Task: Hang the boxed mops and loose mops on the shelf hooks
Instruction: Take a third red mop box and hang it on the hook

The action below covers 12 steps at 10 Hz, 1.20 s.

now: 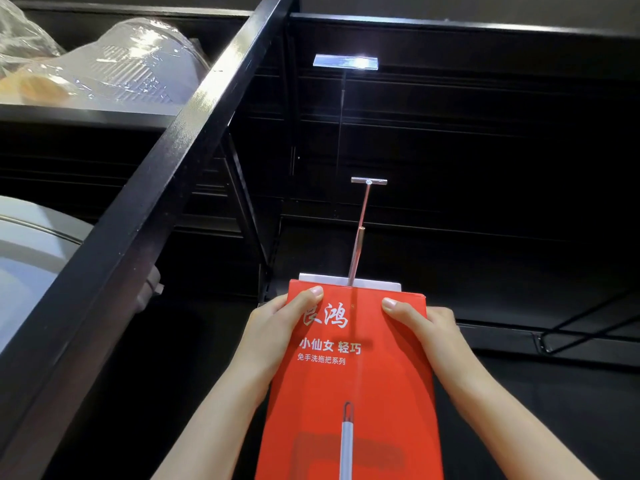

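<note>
Both hands grip red mop box at hook.

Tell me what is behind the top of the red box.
Behind the red mop box, held by the left hand and right hand, a white tab sticks up and a metal hook runs back to the shelf. Whether the hook passes through the tab is hidden.

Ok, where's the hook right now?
In the head view the hook sits centre frame, jutting from the dark back panel toward the red box; its near end meets the box's white top tab, between the two thumbs.
</note>
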Each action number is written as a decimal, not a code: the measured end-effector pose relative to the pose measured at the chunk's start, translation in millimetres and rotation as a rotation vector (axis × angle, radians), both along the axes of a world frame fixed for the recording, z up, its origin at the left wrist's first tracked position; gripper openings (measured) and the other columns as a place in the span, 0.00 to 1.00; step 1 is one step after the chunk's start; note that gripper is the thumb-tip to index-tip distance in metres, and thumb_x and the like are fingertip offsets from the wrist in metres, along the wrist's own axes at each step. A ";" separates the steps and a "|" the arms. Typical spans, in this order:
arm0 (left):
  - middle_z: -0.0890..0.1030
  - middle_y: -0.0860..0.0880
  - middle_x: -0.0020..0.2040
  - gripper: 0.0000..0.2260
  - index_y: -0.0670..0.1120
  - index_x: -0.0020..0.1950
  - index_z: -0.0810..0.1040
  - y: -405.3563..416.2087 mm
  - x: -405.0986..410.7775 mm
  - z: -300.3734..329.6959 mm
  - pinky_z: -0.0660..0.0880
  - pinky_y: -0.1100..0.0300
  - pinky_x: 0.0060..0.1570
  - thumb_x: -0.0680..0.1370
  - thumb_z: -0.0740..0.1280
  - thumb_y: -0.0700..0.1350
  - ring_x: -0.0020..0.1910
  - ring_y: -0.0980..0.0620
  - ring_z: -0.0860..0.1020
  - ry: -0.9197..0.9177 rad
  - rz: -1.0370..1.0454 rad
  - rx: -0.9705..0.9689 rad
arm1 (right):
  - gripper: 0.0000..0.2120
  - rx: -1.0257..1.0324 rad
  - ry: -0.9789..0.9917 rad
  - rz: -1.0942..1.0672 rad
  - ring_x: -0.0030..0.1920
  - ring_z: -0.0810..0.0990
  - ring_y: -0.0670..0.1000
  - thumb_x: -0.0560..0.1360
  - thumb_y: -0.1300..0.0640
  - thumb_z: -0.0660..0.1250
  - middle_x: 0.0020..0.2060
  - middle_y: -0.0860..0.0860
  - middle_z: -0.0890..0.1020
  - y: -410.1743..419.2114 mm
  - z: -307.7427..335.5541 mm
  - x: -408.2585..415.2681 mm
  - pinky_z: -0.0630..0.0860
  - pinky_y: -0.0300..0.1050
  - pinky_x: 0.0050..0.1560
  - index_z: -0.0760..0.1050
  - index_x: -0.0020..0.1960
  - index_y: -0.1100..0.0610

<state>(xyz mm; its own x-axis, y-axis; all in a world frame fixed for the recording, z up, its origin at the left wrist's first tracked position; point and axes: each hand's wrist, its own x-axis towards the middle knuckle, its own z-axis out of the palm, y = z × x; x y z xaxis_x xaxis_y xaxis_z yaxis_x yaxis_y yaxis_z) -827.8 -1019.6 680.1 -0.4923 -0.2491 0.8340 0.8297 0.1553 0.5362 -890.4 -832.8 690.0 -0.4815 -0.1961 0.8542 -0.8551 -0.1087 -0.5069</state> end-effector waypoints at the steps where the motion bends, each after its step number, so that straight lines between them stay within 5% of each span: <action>1: 0.87 0.47 0.40 0.11 0.49 0.41 0.84 0.5 -0.7 -1.6 0.79 0.58 0.36 0.71 0.70 0.56 0.38 0.49 0.85 0.021 0.030 -0.035 | 0.21 0.030 -0.019 0.034 0.49 0.84 0.57 0.65 0.36 0.69 0.49 0.59 0.85 3.9 -5.9 0.5 0.82 0.43 0.46 0.84 0.43 0.53; 2: 0.87 0.47 0.41 0.10 0.51 0.40 0.84 2.2 0.5 -4.5 0.79 0.58 0.37 0.72 0.70 0.57 0.38 0.49 0.85 0.029 0.019 -0.036 | 0.21 0.061 -0.065 0.124 0.41 0.86 0.53 0.64 0.37 0.68 0.41 0.54 0.87 5.2 -13.1 3.1 0.79 0.36 0.32 0.84 0.45 0.53; 3: 0.87 0.47 0.43 0.11 0.51 0.44 0.83 4.4 4.6 -9.1 0.80 0.58 0.39 0.72 0.69 0.57 0.40 0.49 0.85 0.023 -0.003 -0.047 | 0.21 0.040 -0.070 0.133 0.40 0.87 0.53 0.65 0.36 0.67 0.41 0.53 0.87 2.8 -19.6 6.4 0.80 0.37 0.32 0.84 0.43 0.52; 5: 0.86 0.49 0.46 0.18 0.51 0.51 0.82 5.1 13.3 -44.7 0.79 0.61 0.37 0.67 0.70 0.60 0.44 0.49 0.85 -0.018 -0.047 -0.042 | 0.22 0.027 -0.132 0.165 0.45 0.86 0.51 0.68 0.35 0.65 0.46 0.50 0.87 1.6 -49.9 12.3 0.79 0.47 0.44 0.81 0.53 0.49; 6: 0.86 0.52 0.49 0.21 0.54 0.54 0.81 2.0 13.4 -90.7 0.79 0.60 0.41 0.65 0.74 0.62 0.46 0.52 0.85 -0.067 -0.031 -0.024 | 0.22 0.025 -0.108 0.144 0.50 0.85 0.47 0.66 0.33 0.69 0.53 0.47 0.84 2.8 -87.8 13.2 0.80 0.43 0.46 0.79 0.56 0.41; 7: 0.85 0.52 0.52 0.27 0.55 0.57 0.79 2.5 11.0 -147.0 0.79 0.52 0.50 0.61 0.73 0.64 0.49 0.52 0.84 -0.119 -0.008 0.056 | 0.29 0.022 -0.137 0.132 0.60 0.79 0.47 0.61 0.31 0.68 0.62 0.46 0.78 4.2 -143.0 10.7 0.77 0.51 0.59 0.74 0.61 0.36; 9: 0.85 0.54 0.53 0.25 0.58 0.57 0.79 5.8 17.0 -240.5 0.78 0.53 0.52 0.61 0.73 0.61 0.52 0.53 0.83 -0.204 0.025 0.108 | 0.41 0.094 -0.161 0.063 0.61 0.73 0.33 0.57 0.28 0.70 0.64 0.34 0.71 0.6 -251.7 11.1 0.74 0.38 0.54 0.64 0.68 0.31; 12: 0.74 0.48 0.68 0.33 0.51 0.72 0.66 11.3 18.2 -286.5 0.69 0.43 0.66 0.69 0.70 0.55 0.67 0.46 0.73 -0.350 0.055 0.137 | 0.41 0.099 -0.296 0.154 0.61 0.78 0.43 0.60 0.32 0.73 0.63 0.42 0.77 -4.1 -306.4 13.9 0.77 0.45 0.57 0.64 0.69 0.38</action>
